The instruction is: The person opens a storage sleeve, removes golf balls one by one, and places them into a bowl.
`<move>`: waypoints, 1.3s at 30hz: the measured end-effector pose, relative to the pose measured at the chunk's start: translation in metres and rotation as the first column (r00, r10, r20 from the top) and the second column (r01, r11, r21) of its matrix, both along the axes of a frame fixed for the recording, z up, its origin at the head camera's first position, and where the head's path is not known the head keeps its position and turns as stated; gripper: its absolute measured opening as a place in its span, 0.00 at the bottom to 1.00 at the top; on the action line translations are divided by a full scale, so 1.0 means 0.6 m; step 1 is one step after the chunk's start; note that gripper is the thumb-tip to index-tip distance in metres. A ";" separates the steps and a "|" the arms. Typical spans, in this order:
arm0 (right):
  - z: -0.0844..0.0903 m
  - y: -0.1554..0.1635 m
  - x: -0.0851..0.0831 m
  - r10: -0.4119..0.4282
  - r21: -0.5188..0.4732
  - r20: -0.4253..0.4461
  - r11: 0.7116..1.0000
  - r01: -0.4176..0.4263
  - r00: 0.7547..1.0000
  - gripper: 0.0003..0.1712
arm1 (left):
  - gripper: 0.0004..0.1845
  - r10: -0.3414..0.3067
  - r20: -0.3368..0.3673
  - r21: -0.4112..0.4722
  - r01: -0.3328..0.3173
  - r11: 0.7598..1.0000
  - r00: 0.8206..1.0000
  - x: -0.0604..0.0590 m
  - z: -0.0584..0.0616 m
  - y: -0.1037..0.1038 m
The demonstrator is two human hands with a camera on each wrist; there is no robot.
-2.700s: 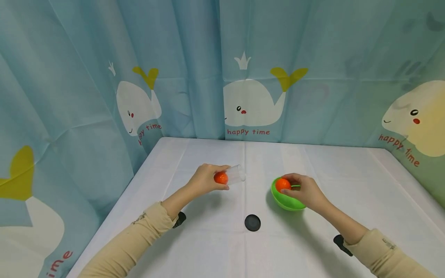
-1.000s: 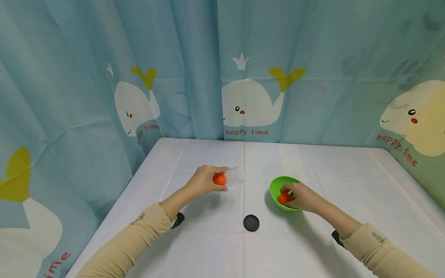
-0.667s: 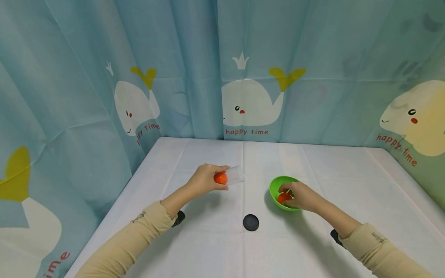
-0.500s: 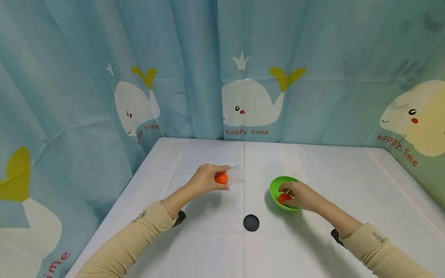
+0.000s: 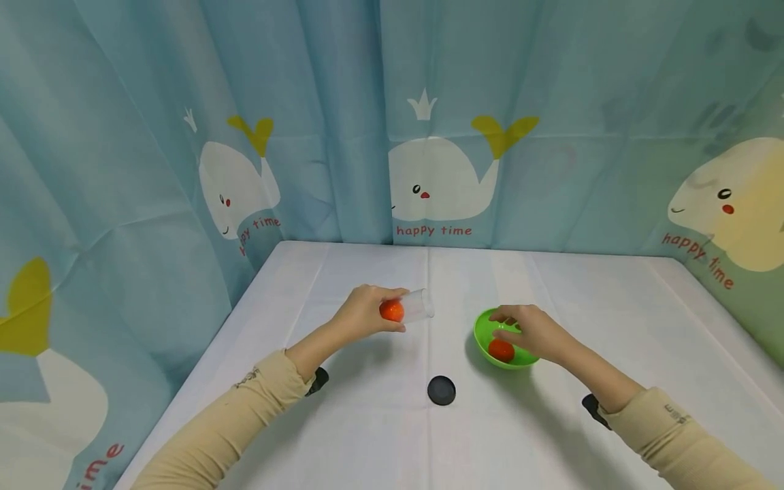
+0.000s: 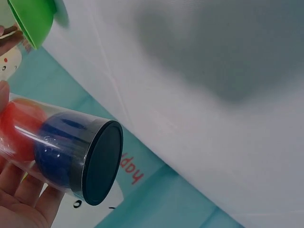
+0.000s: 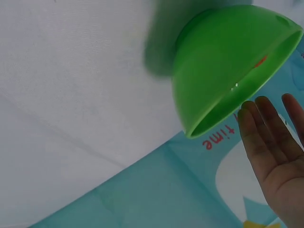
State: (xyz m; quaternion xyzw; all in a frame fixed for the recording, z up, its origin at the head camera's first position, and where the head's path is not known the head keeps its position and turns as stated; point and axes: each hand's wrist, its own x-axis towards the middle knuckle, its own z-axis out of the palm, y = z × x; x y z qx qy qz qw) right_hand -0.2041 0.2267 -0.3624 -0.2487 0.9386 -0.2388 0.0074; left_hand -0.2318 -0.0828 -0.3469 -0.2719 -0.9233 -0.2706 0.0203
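Note:
My left hand (image 5: 365, 314) grips a clear plastic tube (image 5: 418, 306) held on its side above the white table (image 5: 367, 449). An orange ball (image 5: 391, 311) sits inside it. In the left wrist view the tube (image 6: 71, 152) has a dark end cap, and a blue ball (image 6: 59, 147) lies in front of the orange ball (image 6: 19, 126). My right hand (image 5: 525, 329) hovers over a green bowl (image 5: 480, 333), fingers straight and holding nothing. A second orange ball (image 5: 501, 350) lies in the bowl. The right wrist view shows the bowl (image 7: 223, 61) tilted and my open right hand (image 7: 270, 142) beside its rim.
A round black lid (image 5: 442, 390) lies on the table between my forearms, nearer to me than the bowl. Blue curtains with whale prints (image 5: 437, 184) close off the back and both sides of the table.
My right hand lowered its orange ball into the green bowl, let it go and rose a little above the rim. The left hand with the tube has barely moved.

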 end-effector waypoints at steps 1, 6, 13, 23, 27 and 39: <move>0.002 -0.001 0.000 0.001 -0.003 -0.005 1.000 -0.001 1.000 0.14 | 0.33 -0.001 -0.002 -0.004 0.001 1.000 1.000 0.000 0.000 0.000; 0.012 -0.006 0.000 -0.024 -0.049 -0.009 0.999 0.023 1.000 0.15 | 0.33 -0.016 -0.014 -0.025 0.016 1.000 1.000 0.001 0.005 0.002; 0.024 -0.016 0.002 -0.076 -0.179 -0.007 0.981 0.073 0.997 0.15 | 0.33 -0.048 -0.030 -0.067 0.046 0.997 0.998 0.001 0.021 0.009; 0.028 -0.028 0.001 -0.054 -0.363 0.151 0.926 0.106 0.987 0.17 | 0.32 -0.062 -0.027 -0.088 0.059 0.994 0.998 0.002 0.031 0.013; 0.032 -0.039 0.000 -0.007 -0.490 0.292 0.858 0.156 0.956 0.21 | 0.32 -0.072 -0.045 -0.098 0.068 0.993 0.996 0.002 0.034 0.017; 0.038 -0.057 -0.005 0.046 -0.598 0.525 0.731 0.330 0.850 0.26 | 0.31 -0.098 -0.051 -0.159 0.089 0.983 0.994 0.000 0.050 0.032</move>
